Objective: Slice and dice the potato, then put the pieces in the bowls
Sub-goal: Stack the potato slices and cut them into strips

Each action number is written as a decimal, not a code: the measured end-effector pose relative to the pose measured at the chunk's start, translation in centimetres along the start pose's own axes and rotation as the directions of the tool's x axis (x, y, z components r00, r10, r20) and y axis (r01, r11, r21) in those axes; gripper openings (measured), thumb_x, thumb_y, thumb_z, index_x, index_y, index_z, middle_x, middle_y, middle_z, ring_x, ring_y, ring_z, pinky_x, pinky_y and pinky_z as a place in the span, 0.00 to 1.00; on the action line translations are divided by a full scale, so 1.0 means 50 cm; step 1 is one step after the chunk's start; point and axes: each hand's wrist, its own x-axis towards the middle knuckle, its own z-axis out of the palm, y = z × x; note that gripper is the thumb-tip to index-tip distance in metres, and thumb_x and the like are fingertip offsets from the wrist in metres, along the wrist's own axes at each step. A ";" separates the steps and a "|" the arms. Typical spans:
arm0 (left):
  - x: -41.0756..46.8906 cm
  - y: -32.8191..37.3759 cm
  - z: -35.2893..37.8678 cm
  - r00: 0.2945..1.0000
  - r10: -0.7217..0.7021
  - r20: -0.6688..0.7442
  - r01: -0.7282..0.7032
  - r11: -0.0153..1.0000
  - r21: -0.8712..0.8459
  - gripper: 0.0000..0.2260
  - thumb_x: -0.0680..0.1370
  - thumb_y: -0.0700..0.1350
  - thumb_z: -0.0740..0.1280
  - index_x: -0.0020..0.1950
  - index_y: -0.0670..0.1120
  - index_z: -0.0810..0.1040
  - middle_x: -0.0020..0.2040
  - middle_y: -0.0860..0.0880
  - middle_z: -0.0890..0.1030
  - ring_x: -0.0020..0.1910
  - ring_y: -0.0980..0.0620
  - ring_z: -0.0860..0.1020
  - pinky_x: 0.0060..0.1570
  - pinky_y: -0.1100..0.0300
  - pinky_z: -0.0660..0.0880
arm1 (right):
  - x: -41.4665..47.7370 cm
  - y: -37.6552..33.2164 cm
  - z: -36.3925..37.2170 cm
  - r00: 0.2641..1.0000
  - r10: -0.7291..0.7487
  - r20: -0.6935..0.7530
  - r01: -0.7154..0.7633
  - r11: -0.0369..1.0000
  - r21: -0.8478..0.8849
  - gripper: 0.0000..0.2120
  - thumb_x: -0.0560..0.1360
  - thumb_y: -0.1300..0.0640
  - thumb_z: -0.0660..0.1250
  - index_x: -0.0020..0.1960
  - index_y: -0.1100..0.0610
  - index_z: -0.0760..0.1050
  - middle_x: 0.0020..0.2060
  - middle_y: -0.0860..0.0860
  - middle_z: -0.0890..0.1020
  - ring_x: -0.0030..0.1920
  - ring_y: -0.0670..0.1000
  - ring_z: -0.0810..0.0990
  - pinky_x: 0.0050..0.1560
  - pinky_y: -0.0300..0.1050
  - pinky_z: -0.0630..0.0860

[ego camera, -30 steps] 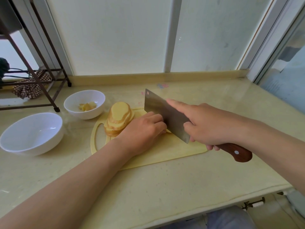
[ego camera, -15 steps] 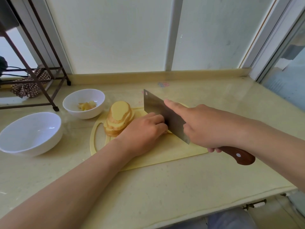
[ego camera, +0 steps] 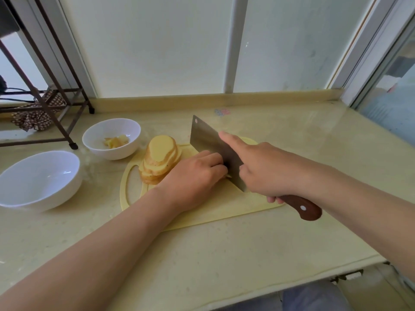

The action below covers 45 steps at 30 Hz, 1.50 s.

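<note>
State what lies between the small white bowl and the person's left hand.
A leaning stack of potato slices on the cutting board, seen in the head view.

Bright, soft daylight comes through the frosted panes [ego camera: 157, 41] behind the surface [ego camera: 224, 254], so I see only weak, diffuse shadows: faint ones under the left hand [ego camera: 190, 178], under the right hand [ego camera: 269, 171] and beside the large bowl [ego camera: 38, 178]. There's a mild sheen on the far right of the surface and a dull grey reflection on the cleaver blade [ego camera: 208, 140]; no hard glare, panes near white. Strong wide-angle bend at the edges (window frames [ego camera: 74, 52] lean outward, forearms stretch toward the bottom corners), and the whole picture is slightly soft with compression smear, cleanest mid-frame.
</note>
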 end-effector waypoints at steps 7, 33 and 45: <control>0.000 0.003 -0.007 0.998 -0.065 -0.018 0.065 0.998 -0.019 0.04 0.76 0.35 0.70 0.49 0.40 0.83 0.45 0.44 0.80 0.41 0.43 0.77 0.36 0.50 0.78 | -0.016 0.014 -0.006 0.998 0.021 0.051 -0.026 0.994 0.102 0.40 0.83 0.62 0.53 0.79 0.29 0.37 0.44 0.55 0.76 0.26 0.53 0.81 0.27 0.50 0.83; 0.029 0.031 -0.023 0.756 -0.482 0.442 0.535 0.845 0.005 0.48 0.67 0.78 0.61 0.80 0.58 0.46 0.81 0.50 0.47 0.80 0.46 0.46 0.78 0.46 0.52 | -0.068 0.158 -0.001 0.973 0.203 -0.108 -0.138 0.890 0.434 0.39 0.80 0.62 0.55 0.80 0.28 0.49 0.41 0.58 0.84 0.24 0.52 0.79 0.26 0.47 0.79; 0.076 0.059 -0.013 0.697 -0.543 0.468 0.620 0.785 -0.011 0.30 0.75 0.66 0.63 0.76 0.60 0.64 0.78 0.48 0.60 0.77 0.47 0.59 0.75 0.53 0.58 | -0.071 0.155 0.010 0.974 0.207 -0.088 -0.150 0.889 0.433 0.40 0.80 0.61 0.54 0.80 0.27 0.45 0.41 0.59 0.85 0.26 0.55 0.82 0.28 0.50 0.82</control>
